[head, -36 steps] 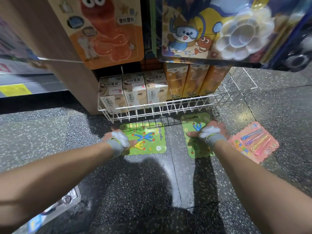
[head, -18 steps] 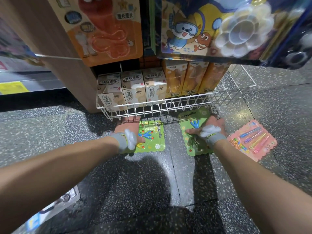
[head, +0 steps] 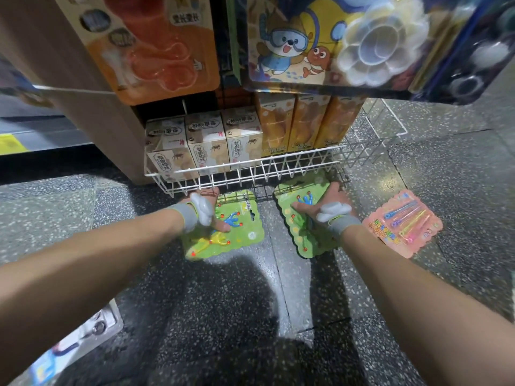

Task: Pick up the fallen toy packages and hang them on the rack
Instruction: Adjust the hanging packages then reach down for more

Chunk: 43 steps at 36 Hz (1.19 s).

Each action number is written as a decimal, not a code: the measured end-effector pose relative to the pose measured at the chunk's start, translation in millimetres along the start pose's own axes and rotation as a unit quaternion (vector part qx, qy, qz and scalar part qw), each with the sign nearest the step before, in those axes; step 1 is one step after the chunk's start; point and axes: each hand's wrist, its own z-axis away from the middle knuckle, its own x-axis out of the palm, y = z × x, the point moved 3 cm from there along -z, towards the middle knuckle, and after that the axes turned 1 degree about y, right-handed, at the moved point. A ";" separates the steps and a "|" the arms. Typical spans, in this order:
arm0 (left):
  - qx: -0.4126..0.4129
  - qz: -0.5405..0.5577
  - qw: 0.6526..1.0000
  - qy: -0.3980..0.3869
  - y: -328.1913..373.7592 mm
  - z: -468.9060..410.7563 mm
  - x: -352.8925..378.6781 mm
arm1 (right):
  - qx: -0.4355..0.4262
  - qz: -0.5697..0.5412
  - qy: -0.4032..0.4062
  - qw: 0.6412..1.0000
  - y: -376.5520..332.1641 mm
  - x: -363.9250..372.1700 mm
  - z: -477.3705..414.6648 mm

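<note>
Nearest me, my left hand [head: 214, 218] sits at the left edge of the left green package [head: 245, 232] on the speckled floor [head: 223, 302], thumb pressed on its face, the other fingers out of my sight. My right hand [head: 320, 200] pinches the right green package [head: 305, 240], thumb on top, fingers round its far right edge, and a pink package [head: 404, 227] lies flat just beside that wrist. Beyond, the wire basket [head: 250, 174] holds boxes [head: 209, 143] beneath the hanging packs [head: 320, 43].
</note>
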 end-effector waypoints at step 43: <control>-0.089 0.475 0.865 -0.132 11.8 419.6 -375.2 | 0.012 -0.142 -0.189 0.972 -117.0 -317.9 397.7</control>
